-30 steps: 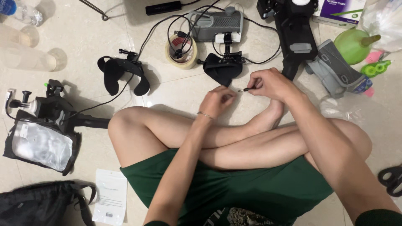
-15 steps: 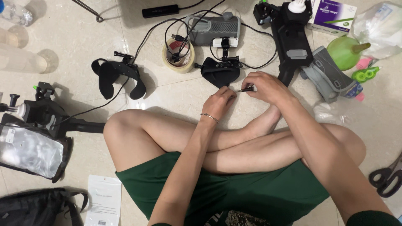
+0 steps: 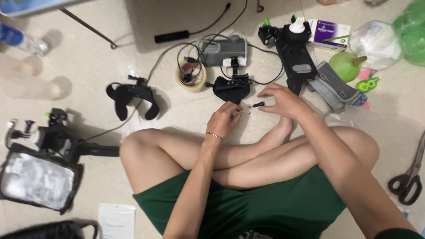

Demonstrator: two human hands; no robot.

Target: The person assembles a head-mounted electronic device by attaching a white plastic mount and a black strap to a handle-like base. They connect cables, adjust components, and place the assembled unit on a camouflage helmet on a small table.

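I sit cross-legged on a tiled floor. My right hand [image 3: 283, 101] hovers low over the floor in front of my foot, thumb and fingertip on the head of a small black thumbscrew [image 3: 256, 105]. My left hand [image 3: 224, 118], with a thin bracelet on the wrist, is just left of the screw, fingertips pinched together. A tiny silvery bit [image 3: 249, 111] lies between the two hands; whether the left fingers hold anything is unclear. A black padded camera mount [image 3: 232, 88] lies right behind the hands.
A tape roll [image 3: 191, 76], a grey device with cables [image 3: 221, 48] and a long black clamp [image 3: 295, 57] lie beyond. A black strap mount [image 3: 132, 98] and a pouch with gear [image 3: 37, 179] are at left. Green funnel [image 3: 345, 65], box [image 3: 328, 33] and scissors [image 3: 409, 177] are at right.
The hands have drawn apart: the left fingers no longer touch the screw's tip. The view has shifted so more of the far floor shows.
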